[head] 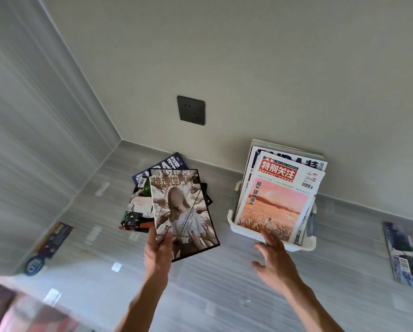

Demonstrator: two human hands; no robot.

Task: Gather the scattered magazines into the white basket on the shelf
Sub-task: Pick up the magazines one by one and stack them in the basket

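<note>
Left hand [158,251] — grips the lower-left corner of a glossy magazine with a pale figure amid reaching hands on its cover [184,212], held over a fanned pile of dark-covered magazines [138,207] on the grey striped shelf [200,283]. Right hand [276,258] — fingers spread, holding nothing, just before the white plastic basket [306,245], where several magazines stand upright, a red-titled sunset-cover magazine [277,202] foremost. Blue-toned magazine [406,255] lies flat, well right.

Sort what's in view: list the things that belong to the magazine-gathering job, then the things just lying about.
Job:
- white plastic basket holding upright magazines
- magazine with pale figure cover, gripped by left hand
- fanned magazines beneath
- blue magazine far right
- dark magazine far left
- right hand

Lying about:
- dark wall socket
</note>
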